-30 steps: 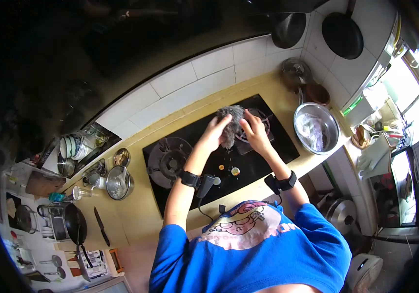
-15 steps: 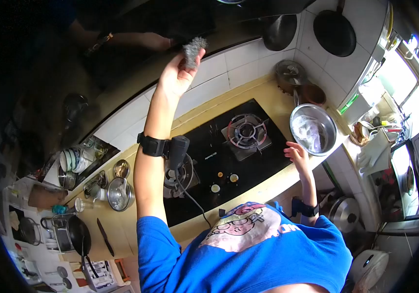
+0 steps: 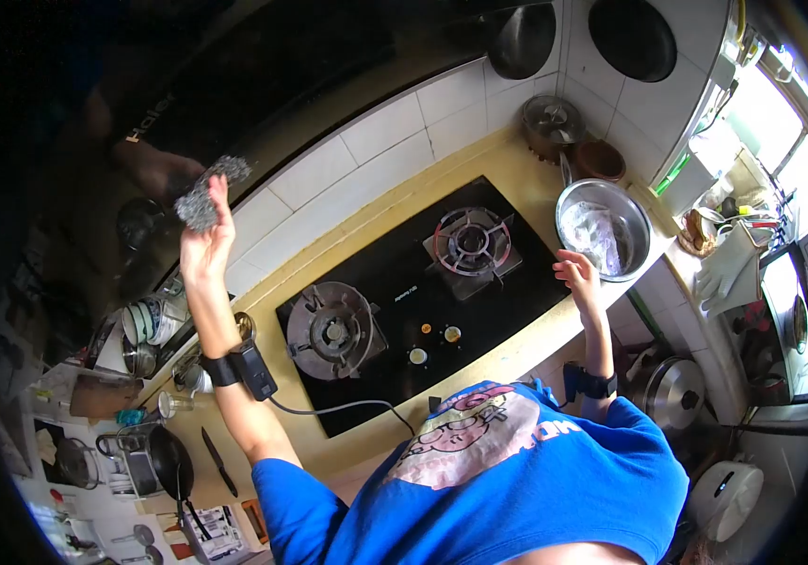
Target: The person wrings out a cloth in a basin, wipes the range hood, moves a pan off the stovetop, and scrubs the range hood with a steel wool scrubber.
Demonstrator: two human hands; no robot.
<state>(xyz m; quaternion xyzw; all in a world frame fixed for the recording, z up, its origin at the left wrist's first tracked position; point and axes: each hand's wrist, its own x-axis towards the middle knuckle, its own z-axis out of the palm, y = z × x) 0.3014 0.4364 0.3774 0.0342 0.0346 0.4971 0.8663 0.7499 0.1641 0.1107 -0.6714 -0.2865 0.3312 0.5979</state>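
Observation:
My left hand (image 3: 208,240) holds a grey steel wool scrubber (image 3: 199,205) against the dark, glossy range hood (image 3: 263,104), which reflects the hand and scrubber. Near the right end of the black gas stove (image 3: 404,363), my right hand (image 3: 577,273) hangs with its fingers apart and nothing in them. Just beyond those fingers stands a metal pot (image 3: 644,231) with a clear plastic bag (image 3: 592,235) in it. The stove has a left burner (image 3: 333,330) and a right burner (image 3: 472,241).
A lidded pan (image 3: 551,118) and a brown pot (image 3: 600,162) stand in the back right corner. A knife (image 3: 219,461) lies on the left counter, beside a black pan (image 3: 170,461). Bowls (image 3: 140,323) sit in a rack. Two dark pans hang on the wall.
My left hand has moved left and down along the hood with the scrubber, uncovering the left burner. My right hand has barely moved.

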